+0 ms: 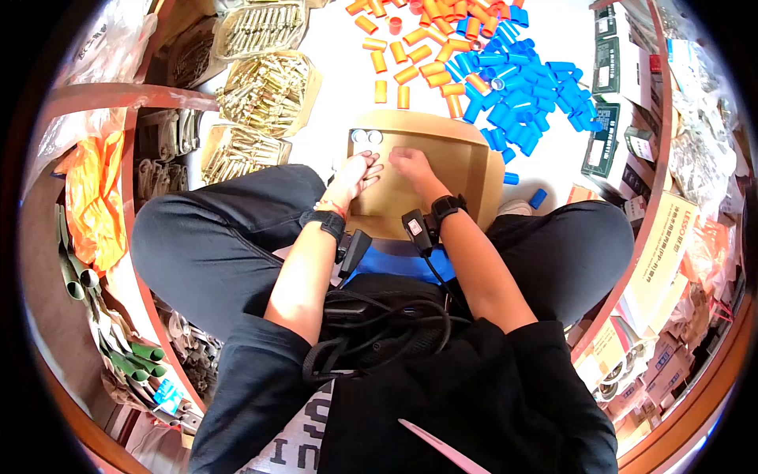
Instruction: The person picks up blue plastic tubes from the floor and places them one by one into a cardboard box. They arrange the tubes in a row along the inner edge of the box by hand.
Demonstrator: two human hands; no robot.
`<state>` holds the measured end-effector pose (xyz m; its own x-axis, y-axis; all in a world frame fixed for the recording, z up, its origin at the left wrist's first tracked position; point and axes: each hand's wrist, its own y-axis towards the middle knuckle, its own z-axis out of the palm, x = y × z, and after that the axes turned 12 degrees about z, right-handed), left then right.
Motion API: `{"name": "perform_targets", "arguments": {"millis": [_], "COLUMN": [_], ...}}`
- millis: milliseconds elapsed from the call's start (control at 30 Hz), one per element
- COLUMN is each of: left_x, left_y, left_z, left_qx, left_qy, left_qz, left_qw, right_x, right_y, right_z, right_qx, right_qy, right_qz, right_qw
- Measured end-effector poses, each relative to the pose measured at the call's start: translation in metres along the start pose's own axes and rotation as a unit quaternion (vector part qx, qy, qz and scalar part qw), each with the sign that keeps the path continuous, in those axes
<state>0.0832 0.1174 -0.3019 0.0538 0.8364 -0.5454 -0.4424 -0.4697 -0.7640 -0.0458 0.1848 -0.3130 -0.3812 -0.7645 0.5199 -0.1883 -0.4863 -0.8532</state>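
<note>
Between my knees stands an open cardboard box [474,178]. Two round white-topped pieces [367,137] sit side by side in its far left corner. My left hand [361,175] is over the left part of the box, just below those pieces, palm turned inward with the fingers partly spread and nothing visible in it. To its right, over the middle of the box, is my right hand [411,163]. Its fingers are curled together, and what they hold, if anything, is too small to make out.
Orange tubes [407,75] and blue tubes [521,103] lie loose beyond the box. Trays of brass-coloured screws [264,93] stand at the left. Green-and-white boxes [606,59] line the right side, inside a brown frame edge [659,158].
</note>
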Motion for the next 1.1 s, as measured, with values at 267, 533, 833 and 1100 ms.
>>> {"name": "perform_targets", "arguments": {"millis": [267,533,833,1100], "left_x": [-0.014,-0.032,0.036,0.083], "left_y": [-0.011,-0.011,0.027,0.059], "left_z": [0.027,0.139,0.260,0.263], "left_qx": [0.042,0.280,0.236,0.196], "left_qy": [0.107,0.163,0.276,0.280], "left_qz": [0.010,-0.001,-0.041,-0.134], "left_qw": [0.993,0.946,0.931,0.930], "right_x": [-0.015,0.015,-0.072,-0.061], "right_y": [-0.011,-0.063,-0.011,-0.019], "right_z": [-0.054,-0.126,-0.218,-0.221], "right_qx": [-0.035,-0.117,-0.480,-0.550], "right_qy": [-0.005,0.205,0.209,0.095], "right_qz": [-0.052,-0.130,0.028,0.034], "right_qw": [0.998,0.963,0.851,0.829]}}
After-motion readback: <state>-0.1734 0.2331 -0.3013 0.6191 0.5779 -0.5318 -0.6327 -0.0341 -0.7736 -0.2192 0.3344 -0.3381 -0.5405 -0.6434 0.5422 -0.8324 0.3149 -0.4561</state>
